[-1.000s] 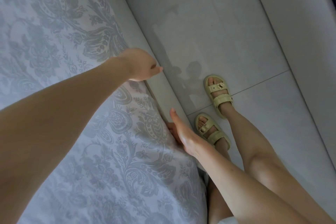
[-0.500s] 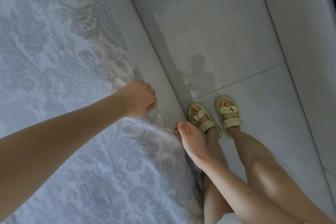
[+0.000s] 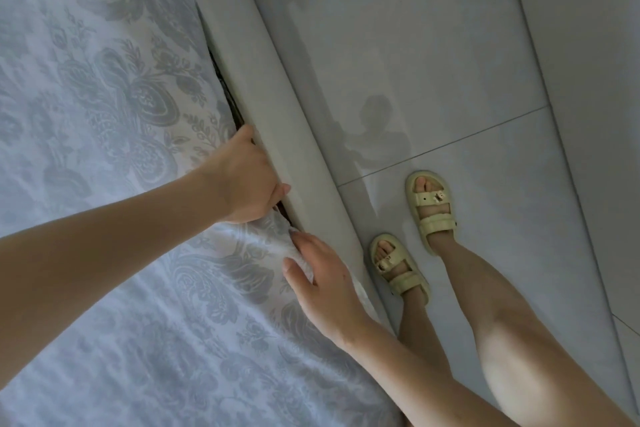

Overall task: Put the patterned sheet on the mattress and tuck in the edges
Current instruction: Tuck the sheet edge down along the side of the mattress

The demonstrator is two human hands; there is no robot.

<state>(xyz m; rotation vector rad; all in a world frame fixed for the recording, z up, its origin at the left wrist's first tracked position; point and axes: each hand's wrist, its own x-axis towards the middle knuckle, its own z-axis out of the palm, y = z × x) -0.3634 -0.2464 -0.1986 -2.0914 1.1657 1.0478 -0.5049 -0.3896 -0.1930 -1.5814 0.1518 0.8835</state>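
patterned sheet [image 3: 114, 156] lies spread over the mattress, its edge meeting the pale bed frame [image 3: 277, 135]. left hand [image 3: 242, 180] is at the gap between mattress and frame, fingers curled down into it; whether they pinch cloth cannot be told. right hand [image 3: 325, 281] lies flat, fingers extended, pressing a bunched fold of sheet just beside the frame. sandals [image 3: 431, 211] stand on the tiled floor [image 3: 433, 45].
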